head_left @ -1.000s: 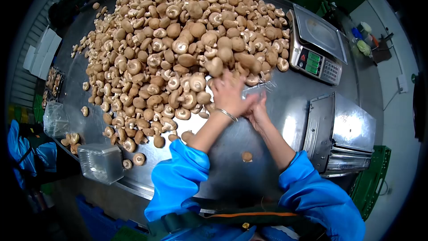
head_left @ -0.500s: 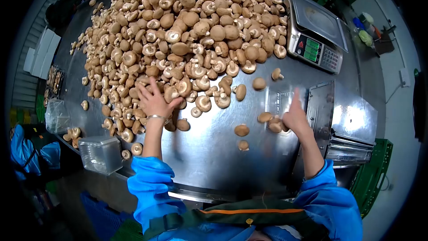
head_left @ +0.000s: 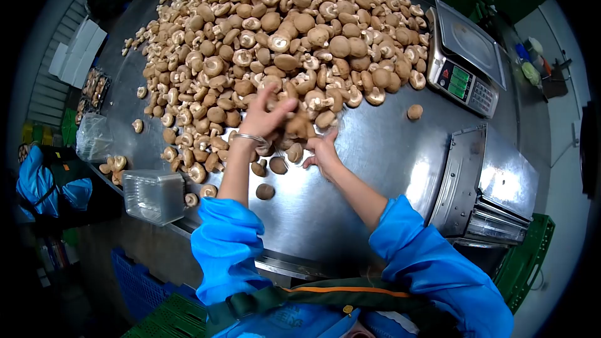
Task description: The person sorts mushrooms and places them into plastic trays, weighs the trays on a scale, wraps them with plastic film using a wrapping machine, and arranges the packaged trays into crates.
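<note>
A large pile of brown shiitake mushrooms (head_left: 206,66) covers the far and left parts of the metal table (head_left: 350,225). My left hand (head_left: 266,119), a bracelet at its wrist, is over the near edge of the pile, fingers spread. Close on its right, my right hand (head_left: 324,153) has thumb and fingers apart beside the same mushrooms. Between the hands some mushrooms (head_left: 299,127) are blurred by motion. A faint clear edge shows below them, too indistinct to name. One loose mushroom (head_left: 265,191) lies nearer me.
Stacked clear plastic trays (head_left: 153,197) stand at the near left edge, beside a clear bag (head_left: 94,138). A digital scale (head_left: 466,81) is at the back right. A metal machine (head_left: 482,181) stands at the right, above a green crate (head_left: 532,263). Another person's blue sleeve (head_left: 34,172) shows far left.
My right hand has moved left from beside the machine to the pile. The loose mushrooms and clear tray near it have left that spot. My left hand has shifted right and away from me.
</note>
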Demonstrator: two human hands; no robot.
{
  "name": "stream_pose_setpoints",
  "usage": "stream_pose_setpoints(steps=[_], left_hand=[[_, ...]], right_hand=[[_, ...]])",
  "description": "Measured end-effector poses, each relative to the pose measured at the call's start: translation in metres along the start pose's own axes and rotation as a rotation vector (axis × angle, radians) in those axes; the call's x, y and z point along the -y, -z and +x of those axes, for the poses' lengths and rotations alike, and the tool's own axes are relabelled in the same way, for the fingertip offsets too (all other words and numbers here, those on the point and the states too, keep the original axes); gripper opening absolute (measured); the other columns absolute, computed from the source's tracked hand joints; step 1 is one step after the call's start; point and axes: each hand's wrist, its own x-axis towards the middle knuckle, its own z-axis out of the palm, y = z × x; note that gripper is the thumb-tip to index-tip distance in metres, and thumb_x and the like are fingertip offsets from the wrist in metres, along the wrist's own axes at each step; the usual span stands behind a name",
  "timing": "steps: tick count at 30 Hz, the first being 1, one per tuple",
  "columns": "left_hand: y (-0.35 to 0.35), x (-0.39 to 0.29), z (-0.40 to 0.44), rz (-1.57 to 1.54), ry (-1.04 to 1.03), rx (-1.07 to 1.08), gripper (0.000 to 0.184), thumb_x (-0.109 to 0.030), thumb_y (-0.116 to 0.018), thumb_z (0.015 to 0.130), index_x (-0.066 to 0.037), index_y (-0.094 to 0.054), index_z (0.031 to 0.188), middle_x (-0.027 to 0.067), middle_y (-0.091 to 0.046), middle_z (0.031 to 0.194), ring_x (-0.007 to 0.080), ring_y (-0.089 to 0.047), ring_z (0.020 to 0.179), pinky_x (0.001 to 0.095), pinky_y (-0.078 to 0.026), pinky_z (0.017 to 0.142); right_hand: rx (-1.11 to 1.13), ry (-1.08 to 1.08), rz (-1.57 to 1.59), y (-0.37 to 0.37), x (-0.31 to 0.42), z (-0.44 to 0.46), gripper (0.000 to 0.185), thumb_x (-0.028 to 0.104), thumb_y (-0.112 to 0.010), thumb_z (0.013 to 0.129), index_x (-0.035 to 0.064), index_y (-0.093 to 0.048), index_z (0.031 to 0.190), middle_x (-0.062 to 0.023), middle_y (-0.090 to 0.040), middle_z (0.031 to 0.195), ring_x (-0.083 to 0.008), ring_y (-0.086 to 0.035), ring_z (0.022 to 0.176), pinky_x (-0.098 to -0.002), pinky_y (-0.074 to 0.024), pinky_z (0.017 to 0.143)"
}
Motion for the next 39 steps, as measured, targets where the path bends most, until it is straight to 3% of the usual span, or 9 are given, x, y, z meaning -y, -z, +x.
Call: stream_pose_setpoints(steps=[4,9,16,19,24,28,31,33,39], left_hand=[[-0.053,-0.011,-0.054,0.429,-0.272,0.011,0.081,-0.039,-0.070,0.068,-0.012,-0.031,0.134,0.0216,-0.041,0.119,0.0340,-0.038,0.114,0.0383,-0.036,0.094],[-0.090,-0.001,-0.111,0.515,-0.561,-0.136,0.085,-0.026,-0.073,0.065,-0.012,-0.027,0.135,0.0234,-0.033,0.129,0.0390,-0.034,0.117,0.0459,-0.029,0.093],[-0.077,-0.027,-0.144,0.224,-0.474,-0.145,0.109,-0.039,-0.079,0.055,-0.003,-0.017,0.137,0.0235,-0.019,0.138,0.0372,-0.022,0.127,0.0464,-0.017,0.102],[-0.090,-0.059,-0.149,0.293,-0.580,0.024,0.110,-0.041,-0.079,0.055,-0.003,-0.018,0.137,0.0233,-0.019,0.139,0.0367,-0.019,0.129,0.0462,-0.017,0.103],[-0.114,-0.123,-0.151,0.151,-0.773,-0.127,0.097,-0.034,-0.078,0.061,-0.006,-0.023,0.136,0.0235,-0.021,0.138,0.0377,-0.020,0.129,0.0459,-0.020,0.102],[-0.136,-0.152,-0.142,-0.099,-0.678,-0.097,0.059,-0.015,-0.070,0.073,-0.007,-0.039,0.123,0.0184,-0.035,0.131,0.0294,-0.032,0.124,0.0376,-0.028,0.101],[-0.158,-0.181,-0.142,-0.736,-0.359,-0.048,0.052,-0.013,-0.066,0.079,-0.008,-0.038,0.123,0.0129,-0.043,0.121,0.0214,-0.049,0.104,0.0310,-0.044,0.084],[-0.163,-0.209,-0.149,-0.922,-0.278,-0.147,0.047,-0.008,-0.063,0.081,-0.005,-0.037,0.121,0.0048,-0.052,0.097,0.0094,-0.053,0.079,0.0213,-0.047,0.067],[-0.204,-0.157,-0.153,-0.677,-0.208,-0.252,0.050,-0.010,-0.064,0.079,-0.001,-0.038,0.120,0.0087,-0.049,0.106,0.0151,-0.052,0.093,0.0272,-0.047,0.078]], right_hand=[[0.108,-0.217,0.307,0.032,-0.017,0.009,0.032,0.013,-0.040,0.087,0.0072,-0.041,0.119,-0.0123,-0.048,0.115,-0.0261,-0.056,0.085,-0.0430,-0.0528,0.066],[-0.035,-0.265,0.235,0.065,0.002,-0.028,0.041,0.010,-0.049,0.086,0.0093,-0.035,0.124,-0.0106,-0.053,0.110,-0.0257,-0.060,0.088,-0.0416,-0.0536,0.069],[-0.020,-0.297,0.453,0.102,0.001,-0.093,0.035,0.009,-0.044,0.090,0.0096,-0.039,0.124,-0.0114,-0.051,0.115,-0.0263,-0.056,0.101,-0.0443,-0.0529,0.076],[-0.053,-0.190,0.386,0.104,0.036,-0.135,0.033,0.010,-0.043,0.090,0.0069,-0.038,0.123,-0.0114,-0.052,0.114,-0.0262,-0.056,0.100,-0.0445,-0.0533,0.076],[0.034,-0.025,0.468,0.130,0.086,-0.192,0.032,0.010,-0.043,0.090,0.0024,-0.039,0.121,-0.0130,-0.049,0.116,-0.0250,-0.053,0.104,-0.0451,-0.0488,0.084],[0.105,0.050,0.463,0.161,0.118,-0.218,0.035,0.005,-0.040,0.089,-0.0012,-0.034,0.123,-0.0160,-0.046,0.118,-0.0281,-0.049,0.108,-0.0484,-0.0445,0.091],[0.080,0.021,0.499,0.181,0.160,-0.234,0.038,0.000,-0.039,0.087,-0.0026,-0.032,0.124,-0.0184,-0.044,0.119,-0.0305,-0.048,0.108,-0.0479,-0.0442,0.092],[0.068,0.021,0.559,0.200,0.189,-0.233,0.038,-0.002,-0.039,0.086,-0.0030,-0.032,0.123,-0.0194,-0.043,0.120,-0.0308,-0.048,0.108,-0.0478,-0.0441,0.092],[-0.108,0.117,0.609,0.303,0.300,-0.147,0.027,-0.008,-0.040,0.083,-0.0035,-0.039,0.110,-0.0156,-0.039,0.107,-0.0294,-0.049,0.100,-0.0506,-0.0461,0.091]])
